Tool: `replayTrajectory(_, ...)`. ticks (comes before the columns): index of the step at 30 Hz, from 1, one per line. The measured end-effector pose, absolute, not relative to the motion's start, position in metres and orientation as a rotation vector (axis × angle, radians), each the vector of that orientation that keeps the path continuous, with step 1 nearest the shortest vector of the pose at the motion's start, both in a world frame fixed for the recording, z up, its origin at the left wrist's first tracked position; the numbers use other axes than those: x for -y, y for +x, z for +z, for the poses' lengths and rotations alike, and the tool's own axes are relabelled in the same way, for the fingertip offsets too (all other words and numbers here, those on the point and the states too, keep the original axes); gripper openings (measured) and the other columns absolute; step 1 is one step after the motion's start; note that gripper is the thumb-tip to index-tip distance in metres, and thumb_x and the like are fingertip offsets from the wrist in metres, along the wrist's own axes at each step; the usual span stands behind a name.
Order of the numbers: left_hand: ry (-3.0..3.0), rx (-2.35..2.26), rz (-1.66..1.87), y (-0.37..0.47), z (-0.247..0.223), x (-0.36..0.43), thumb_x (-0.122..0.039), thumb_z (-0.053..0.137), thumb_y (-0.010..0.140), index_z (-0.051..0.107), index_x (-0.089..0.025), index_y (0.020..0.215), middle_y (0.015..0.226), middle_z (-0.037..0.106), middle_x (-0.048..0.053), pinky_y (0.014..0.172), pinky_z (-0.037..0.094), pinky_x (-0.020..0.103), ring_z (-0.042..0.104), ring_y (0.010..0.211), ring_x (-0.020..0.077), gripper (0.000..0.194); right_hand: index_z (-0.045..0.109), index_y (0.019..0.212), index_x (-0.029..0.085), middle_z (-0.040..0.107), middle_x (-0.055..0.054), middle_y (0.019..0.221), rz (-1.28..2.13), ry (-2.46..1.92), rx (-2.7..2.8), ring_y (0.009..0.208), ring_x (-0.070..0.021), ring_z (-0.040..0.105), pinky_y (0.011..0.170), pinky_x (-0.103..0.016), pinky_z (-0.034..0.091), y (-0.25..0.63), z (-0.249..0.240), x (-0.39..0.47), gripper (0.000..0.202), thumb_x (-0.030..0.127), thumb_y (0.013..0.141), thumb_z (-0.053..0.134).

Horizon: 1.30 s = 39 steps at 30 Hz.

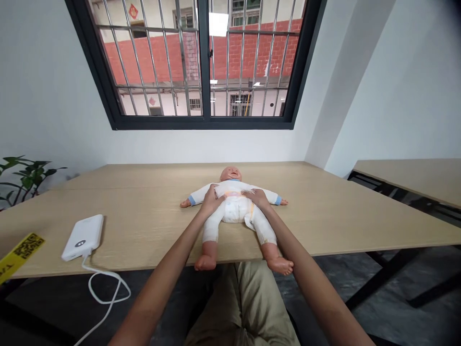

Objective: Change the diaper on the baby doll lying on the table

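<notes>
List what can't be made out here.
Head view:
Back of the doll: hidden under its body, against the table.
Left hand, right hand: too small to tell grip from light touch.
White cable: far end cut off by bottom edge.
Yellow label: rest cut off by left edge.

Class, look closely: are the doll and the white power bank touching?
Apart. The head view shows a wide stretch of tabletop between the doll and the white power bank.

You are wearing khaki trousers (261,300), their cloth creasing into soft folds; your left hand (212,202), right hand (257,197) and both forearms (175,266) are showing bare.
</notes>
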State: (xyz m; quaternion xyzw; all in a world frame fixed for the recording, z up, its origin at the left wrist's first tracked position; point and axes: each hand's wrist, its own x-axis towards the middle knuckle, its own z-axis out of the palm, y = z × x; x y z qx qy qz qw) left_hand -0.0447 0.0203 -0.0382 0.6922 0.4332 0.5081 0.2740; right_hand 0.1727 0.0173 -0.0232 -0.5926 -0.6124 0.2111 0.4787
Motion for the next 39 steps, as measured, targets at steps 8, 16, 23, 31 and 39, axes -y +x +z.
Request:
replayTrajectory(8,2.317,-1.398,1.59,-0.044,-0.019,0.0,-0.029,0.056,0.088,0.053,-0.019,0.111,0.109,0.056,0.01,0.096,0.04,0.04,0.05,0.108,0.0259,0.026,0.058,0.071,0.015,0.059,0.0,0.069,0.493,-1.509,1.393,0.069,-0.0166,0.055,0.065,-0.027,0.04,0.181,-0.043,-0.034,0.043,0.052,0.063,0.077)
replayTrajectory(16,3.306,-0.748,0.412,0.015,0.003,0.075,-0.017,0.062,0.079,0.05,-0.031,0.133,0.142,0.045,0.009,0.11,0.027,0.051,0.036,0.134,0.0284,0.057,0.055,0.074,0.018,0.059,0.0,0.071,0.479,-1.465,1.381,0.068,-0.0158,0.053,0.062,-0.026,0.037,0.186,-0.056,-0.041,0.048,0.061,0.058,0.072)
replayTrajectory(23,3.407,-1.06,0.412,0.045,-0.019,0.078,-0.021,0.058,0.081,0.05,-0.024,0.127,0.136,0.048,0.015,0.102,0.032,0.064,0.042,0.125,0.0333,0.046,0.054,0.09,0.02,0.061,-0.002,0.085,0.556,-1.438,1.294,0.08,-0.0177,0.058,0.069,-0.028,0.043,0.19,-0.067,-0.05,0.06,0.061,0.054,0.077)
replayTrajectory(31,3.338,-1.308,0.461,0.05,-0.031,0.065,-0.018,0.053,0.084,0.05,-0.033,0.126,0.14,0.043,0.013,0.096,0.034,0.068,0.035,0.131,0.0385,0.045,0.055,0.089,0.018,0.059,-0.002,0.082,0.639,-1.377,1.252,0.076,-0.0176,0.059,0.065,-0.028,0.045,0.189,-0.061,-0.043,0.059,0.058,0.053,0.079)
replayTrajectory(39,2.983,-1.12,0.672,0.041,-0.024,0.055,-0.021,0.058,0.078,0.05,-0.025,0.13,0.134,0.048,0.015,0.102,0.035,0.063,0.044,0.123,0.0355,0.052,0.056,0.078,0.019,0.057,-0.001,0.059,0.643,-1.429,1.137,0.058,-0.0155,0.056,0.052,-0.024,0.043,0.203,-0.054,-0.042,0.027,0.044,0.077,0.064)
